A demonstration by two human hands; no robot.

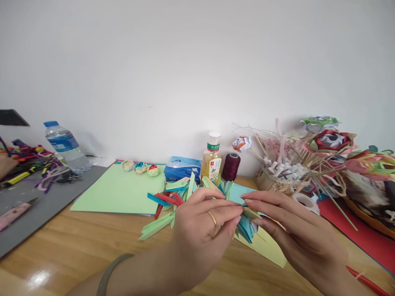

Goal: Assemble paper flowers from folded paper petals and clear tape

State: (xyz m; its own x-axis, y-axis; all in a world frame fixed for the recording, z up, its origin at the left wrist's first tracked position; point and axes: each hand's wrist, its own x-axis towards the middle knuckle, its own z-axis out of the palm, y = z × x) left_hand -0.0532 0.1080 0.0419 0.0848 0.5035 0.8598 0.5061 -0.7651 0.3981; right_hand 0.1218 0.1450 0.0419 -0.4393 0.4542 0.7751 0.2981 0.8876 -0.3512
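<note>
Between my two hands is a small folded paper piece (252, 213), pale yellow-green on the side that shows. My left hand (205, 230), with a ring on one finger, pinches its left end between thumb and fingers. On the other end, the thumb and fingers of my right hand (296, 226) are closed too. Most of the piece is hidden by the fingertips. Behind and beneath the hands lies a heap of folded paper strips (159, 224) in green, blue and red. Blue folded pieces (245, 230) show just under the held one.
Green paper sheets (114, 193) bear three small paper balls (140, 167). Behind the heap stand a tissue pack (182, 168), a drink bottle (212, 160) and a thread spool (231, 166). Paper flowers (331, 142) lean at right. A water bottle (66, 146) and another person's hand (6, 165) are left.
</note>
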